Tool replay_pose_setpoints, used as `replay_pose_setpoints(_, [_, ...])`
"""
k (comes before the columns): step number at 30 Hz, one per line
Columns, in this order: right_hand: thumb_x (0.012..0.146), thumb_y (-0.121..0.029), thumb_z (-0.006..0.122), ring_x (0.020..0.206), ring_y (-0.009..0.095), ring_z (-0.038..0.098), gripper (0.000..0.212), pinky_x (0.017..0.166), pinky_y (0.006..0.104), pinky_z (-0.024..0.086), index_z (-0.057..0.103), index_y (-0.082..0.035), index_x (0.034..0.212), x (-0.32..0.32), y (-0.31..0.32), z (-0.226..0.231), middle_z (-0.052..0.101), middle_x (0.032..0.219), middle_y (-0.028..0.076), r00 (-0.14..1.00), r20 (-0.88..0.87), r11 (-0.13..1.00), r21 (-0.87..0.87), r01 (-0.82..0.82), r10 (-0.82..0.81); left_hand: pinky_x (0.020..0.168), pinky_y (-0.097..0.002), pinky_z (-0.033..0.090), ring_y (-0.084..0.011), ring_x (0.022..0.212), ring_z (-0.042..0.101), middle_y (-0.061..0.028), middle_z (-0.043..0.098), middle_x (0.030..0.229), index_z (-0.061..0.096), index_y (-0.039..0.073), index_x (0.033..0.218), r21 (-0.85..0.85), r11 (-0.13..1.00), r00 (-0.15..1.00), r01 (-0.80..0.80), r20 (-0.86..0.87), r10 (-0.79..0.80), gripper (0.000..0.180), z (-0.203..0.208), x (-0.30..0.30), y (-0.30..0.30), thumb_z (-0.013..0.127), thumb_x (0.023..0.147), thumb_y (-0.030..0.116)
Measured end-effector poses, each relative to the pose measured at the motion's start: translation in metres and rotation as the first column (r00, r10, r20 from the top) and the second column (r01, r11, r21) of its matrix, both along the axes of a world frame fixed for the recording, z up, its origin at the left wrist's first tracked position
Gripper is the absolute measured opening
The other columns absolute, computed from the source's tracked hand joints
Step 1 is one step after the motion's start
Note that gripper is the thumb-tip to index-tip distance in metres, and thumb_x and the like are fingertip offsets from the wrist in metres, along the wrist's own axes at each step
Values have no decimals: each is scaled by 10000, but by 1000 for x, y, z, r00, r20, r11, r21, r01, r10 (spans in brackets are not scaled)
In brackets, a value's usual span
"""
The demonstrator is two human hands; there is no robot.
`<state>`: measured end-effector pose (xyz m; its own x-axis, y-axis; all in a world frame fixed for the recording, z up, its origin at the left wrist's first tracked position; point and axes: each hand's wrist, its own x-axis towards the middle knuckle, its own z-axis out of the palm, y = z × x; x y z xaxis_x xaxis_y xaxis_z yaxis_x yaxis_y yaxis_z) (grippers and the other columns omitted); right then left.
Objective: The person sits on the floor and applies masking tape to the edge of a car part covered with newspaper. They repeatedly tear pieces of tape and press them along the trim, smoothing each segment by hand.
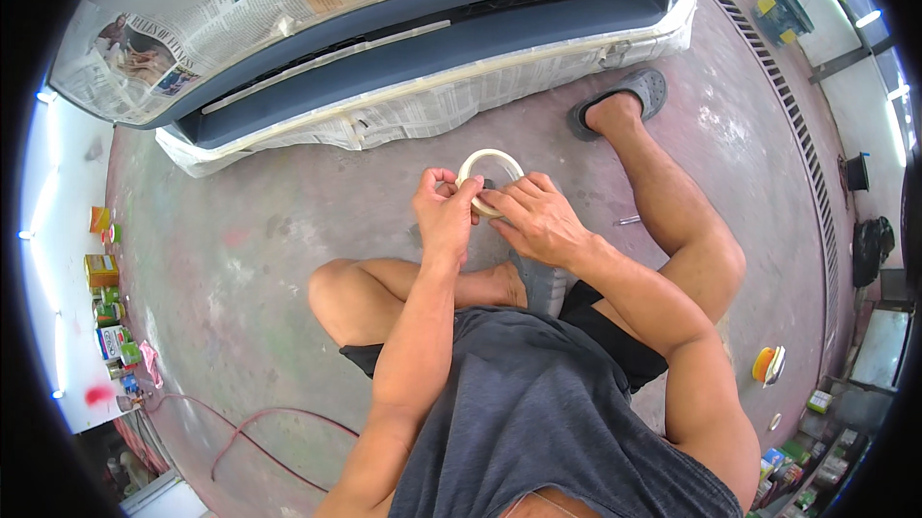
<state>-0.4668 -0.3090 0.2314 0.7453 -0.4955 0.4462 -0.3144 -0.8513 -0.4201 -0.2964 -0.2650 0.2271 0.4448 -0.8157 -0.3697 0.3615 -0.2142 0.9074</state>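
Note:
Between my two hands is a roll of cream masking tape (492, 155), its ring tilted up so the hollow core shows. My left hand (445, 211) pinches the roll's left side, thumb and fingertips pressed together at its edge. From the other side my right hand (538, 216) grips the lower right of the ring with bent fingers. Whether a loose tape end is between the fingertips cannot be made out. Ahead stands a dark grey car bumper (432, 62), with newspaper masking (394, 115) taped along its lower edge and more newspaper above.
A red hose (235, 432) curls over the concrete floor at lower left. Cans and boxes (102, 271) line the left wall. A floor drain grate (802, 124) runs along the right. An orange round item (765, 364) lies beyond my right leg, wearing a grey clog (651, 91).

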Motion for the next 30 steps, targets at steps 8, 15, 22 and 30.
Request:
replay_pose_setpoints(8, [872,-67,787,1038,334,682,351,1008,428,469,695,4,1204,-8,-8,1,740,1080,142,982,110,946,302,117,-156,690,-269,492,-124,883,674,-54,718,1111,696,31,1243,-76,997,999,-26,42,30,273,-2,26,7,726,994,140])
replay_pose_setpoints(15, [872,-49,783,1061,331,683,318,1015,445,461,696,10,1173,-8,-15,6,742,1093,146,984,120,940,329,86,-132,769,-236,477,-121,997,639,-46,689,1169,674,58,1391,-320,915,924,246,363,-122,374,-5,24,-3,683,1028,147])
replay_pose_setpoints(22, [834,-16,772,1032,319,667,320,1012,462,445,701,-8,1146,-9,-19,9,723,1042,127,996,64,973,225,45,-60,751,-296,475,-152,946,647,-79,700,1161,750,35,1250,-221,920,802,324,579,-143,283,6,29,-5,722,988,137])
replay_pose_setpoints(30, [823,-15,782,987,296,681,333,1007,472,452,718,-23,1150,-10,-19,10,725,988,114,997,57,985,170,34,-44,754,-306,467,-157,862,619,-76,720,1034,759,22,1070,-260,913,774,315,627,-88,159,7,30,-5,731,984,152])
